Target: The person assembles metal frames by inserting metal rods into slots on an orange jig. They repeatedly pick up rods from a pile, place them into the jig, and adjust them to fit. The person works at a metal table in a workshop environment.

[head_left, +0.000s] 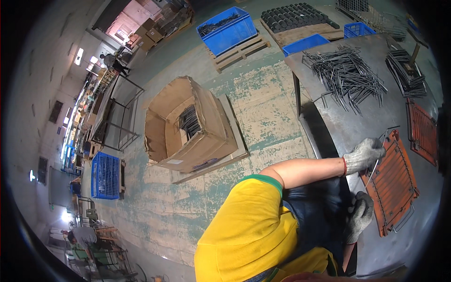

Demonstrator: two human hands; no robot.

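Observation:
An orange slotted rack-like fixture (392,181) lies on the metal table, with thin dark rods across it. My left hand (364,155), in a grey knitted glove, is closed around a thin metal rod (373,172) at the fixture's far left edge. Below it, my right hand (361,214), gloved alike, is curled closed beside the fixture's near left side; whatever its fingers may hold is hidden. A wire loop (405,218) sticks out from the fixture's lower right edge. Farther up the table lies a loose heap of dark metal rods (345,75).
A second orange fixture (423,134) and stacked bent wire frames (406,75) sit on the table's far right. Left of the metal table (329,124) stands a large open cardboard box (206,143). Blue crates (228,35) stand beyond. Two people are in the distance.

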